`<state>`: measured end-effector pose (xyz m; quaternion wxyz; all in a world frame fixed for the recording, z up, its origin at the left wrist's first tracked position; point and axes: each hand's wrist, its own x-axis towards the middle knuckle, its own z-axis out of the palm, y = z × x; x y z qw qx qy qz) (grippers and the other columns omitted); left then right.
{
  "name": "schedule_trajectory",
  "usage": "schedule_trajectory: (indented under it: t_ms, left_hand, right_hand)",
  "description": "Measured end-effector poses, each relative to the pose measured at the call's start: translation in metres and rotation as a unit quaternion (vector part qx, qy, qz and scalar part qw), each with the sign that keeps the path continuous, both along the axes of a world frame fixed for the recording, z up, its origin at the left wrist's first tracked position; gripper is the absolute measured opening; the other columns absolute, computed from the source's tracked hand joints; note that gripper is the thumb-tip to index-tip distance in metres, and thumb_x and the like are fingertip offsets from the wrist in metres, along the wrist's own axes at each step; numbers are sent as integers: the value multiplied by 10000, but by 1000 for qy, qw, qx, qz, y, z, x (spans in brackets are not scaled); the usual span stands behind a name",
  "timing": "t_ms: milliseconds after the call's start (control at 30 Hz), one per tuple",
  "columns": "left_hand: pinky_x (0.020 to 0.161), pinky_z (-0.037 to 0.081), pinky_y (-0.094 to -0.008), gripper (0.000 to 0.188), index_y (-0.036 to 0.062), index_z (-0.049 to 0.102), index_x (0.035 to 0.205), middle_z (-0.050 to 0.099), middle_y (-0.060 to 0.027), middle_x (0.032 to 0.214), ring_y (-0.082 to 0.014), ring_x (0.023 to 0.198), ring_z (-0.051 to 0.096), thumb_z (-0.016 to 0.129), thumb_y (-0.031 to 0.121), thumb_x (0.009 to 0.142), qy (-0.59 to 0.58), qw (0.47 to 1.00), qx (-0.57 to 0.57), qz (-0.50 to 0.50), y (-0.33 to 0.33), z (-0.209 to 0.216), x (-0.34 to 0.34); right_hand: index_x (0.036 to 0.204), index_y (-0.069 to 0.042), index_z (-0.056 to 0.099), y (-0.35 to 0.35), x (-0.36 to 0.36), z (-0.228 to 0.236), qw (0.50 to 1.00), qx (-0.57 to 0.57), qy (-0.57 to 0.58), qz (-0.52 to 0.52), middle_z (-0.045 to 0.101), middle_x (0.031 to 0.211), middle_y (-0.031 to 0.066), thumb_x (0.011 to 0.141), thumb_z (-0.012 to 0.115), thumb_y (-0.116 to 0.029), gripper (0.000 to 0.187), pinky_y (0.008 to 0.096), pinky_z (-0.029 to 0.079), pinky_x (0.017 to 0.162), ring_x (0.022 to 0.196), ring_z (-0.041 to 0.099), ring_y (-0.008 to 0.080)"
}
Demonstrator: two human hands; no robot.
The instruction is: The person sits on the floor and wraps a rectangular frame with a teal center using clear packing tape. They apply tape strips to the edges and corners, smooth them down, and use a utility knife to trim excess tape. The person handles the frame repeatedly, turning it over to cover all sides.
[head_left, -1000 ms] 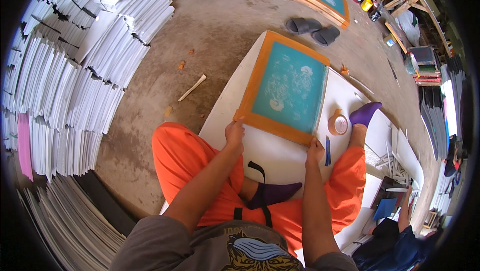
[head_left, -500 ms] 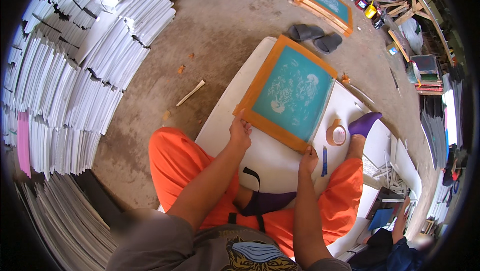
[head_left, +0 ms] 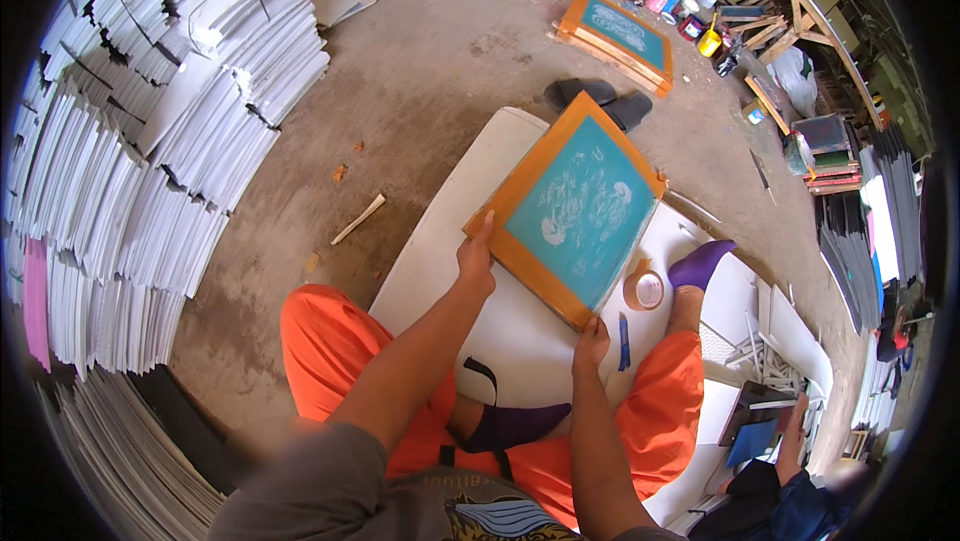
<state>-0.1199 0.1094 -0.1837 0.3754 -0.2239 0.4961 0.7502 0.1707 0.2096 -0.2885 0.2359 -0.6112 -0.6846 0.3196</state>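
Observation:
A silk-screen printing frame [head_left: 578, 213] with teal mesh, pale line drawings and brown-orange edges slants above a white board [head_left: 432, 241]. Its far corner covers part of the slippers behind. My left hand [head_left: 476, 259] is closed on the frame's left corner, thumb on top. At the near right corner my right hand [head_left: 591, 343] pinches the edge; the fingers beneath are hidden. A brown tape roll [head_left: 634, 293] stands on the board to the right of the frame. Close to my right hand lies a blue cutter knife [head_left: 624, 341].
Tall stacks of white sheets [head_left: 225, 131] rise at the left. Dark slippers [head_left: 628, 111] and more screen frames [head_left: 615, 39] lie on the floor beyond the board. Paint containers [head_left: 709, 43] stand at the far right. Another person's arm [head_left: 793, 441] shows at the lower right.
My view has shifted, so the surroundings sit lower and further left. The printing frame has risen slightly in both hands, and its far corner now overlaps the slippers.

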Motion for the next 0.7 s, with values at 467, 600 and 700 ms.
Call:
schedule_trajectory:
  t_ms: [467,600,700]
  left_hand:
    - [823,514,-245,267,22,719,1075,717,-21,1005,-77,888,632,842,83,847,379,916,123,-50,-74,147,38]
    - [1112,416,-437,314,46,727,1087,732,-48,1026,-145,969,679,858,79,804,595,785,95,-142,-122,144,26]
    - [1203,282,-537,361,56,723,1113,735,-54,1068,-186,992,702,869,90,784,612,758,109,-199,-145,147,25]
  right_hand:
    - [1241,8,681,-28,-47,142,978,77,153,121,703,975,131,962,689,-190,342,351,503,784,851,634,209]
    - [1152,-16,709,-49,-76,278,901,281,193,269,710,1024,136,898,753,-173,301,389,480,870,940,633,274]
    - [1086,-28,710,-77,-111,356,811,356,162,435,702,1054,117,824,802,-138,299,416,447,950,1049,589,311]
